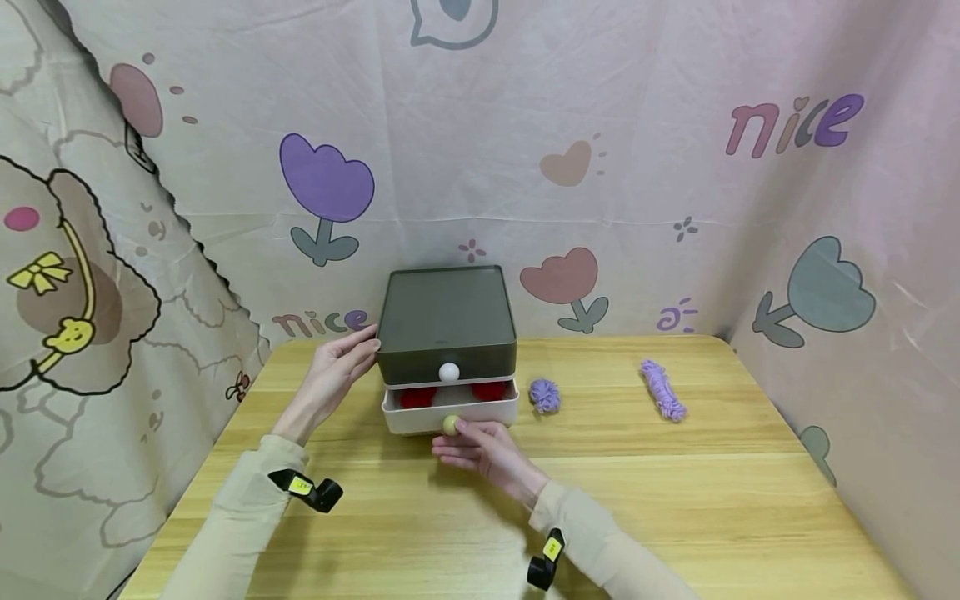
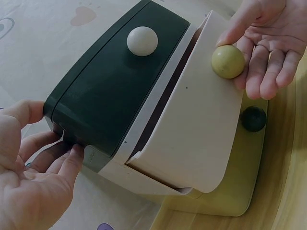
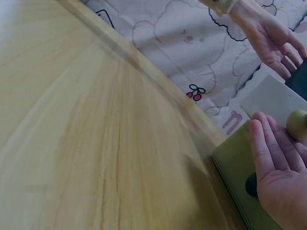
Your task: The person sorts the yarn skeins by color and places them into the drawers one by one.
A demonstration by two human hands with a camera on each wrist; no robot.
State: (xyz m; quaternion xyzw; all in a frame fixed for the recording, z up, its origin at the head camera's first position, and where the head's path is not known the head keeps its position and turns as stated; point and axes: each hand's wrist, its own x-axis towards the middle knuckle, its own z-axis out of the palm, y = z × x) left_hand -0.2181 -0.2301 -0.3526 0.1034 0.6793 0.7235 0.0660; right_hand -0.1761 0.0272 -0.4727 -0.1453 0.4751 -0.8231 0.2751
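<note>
A small chest of drawers (image 1: 447,308) stands at the back of the table, dark green on top. Its white middle drawer (image 1: 487,411) is partly pulled out, with red bundles (image 1: 417,397) inside. My right hand (image 1: 491,458) pinches this drawer's yellow-green knob (image 2: 228,62) between thumb and index finger, the other fingers stretched out below it. On the chest's left side, my left hand (image 1: 339,372) rests its fingertips near the upper front corner. The dark green top drawer has a white knob (image 2: 142,41); the olive bottom drawer bears a dark knob (image 2: 253,119).
Right of the chest lies a small purple yarn bundle (image 1: 544,396). Farther right is a longer lilac yarn hank (image 1: 663,390). A printed cloth (image 1: 465,125) hangs behind the wooden table (image 1: 675,500) and along both sides.
</note>
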